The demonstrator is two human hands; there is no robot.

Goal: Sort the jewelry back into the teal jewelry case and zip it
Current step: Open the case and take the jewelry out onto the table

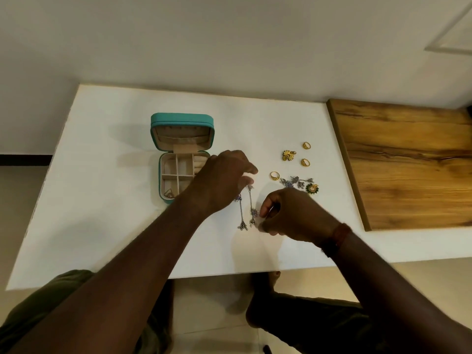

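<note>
Two long silver earrings dangling right between the hands, case just off to the left

The left hand point(224, 180) is pinching the top of at least one of the two silver drop earrings point(251, 205). They hang or lie with their long axis running toward the person, side by side. The right hand point(293, 215) is curled in at the lower end of the nearer one, fingers point(264, 213) pinched close by its purple stone, though I can't tell if they're actually gripping it. The teal jewelry case point(182, 139) sits open on the white desk point(107, 200), just left of the left hand, so I'd guess that hand carries them over. The gold rings point(275, 175) and the other pieces still sit loose on the right.
</note>
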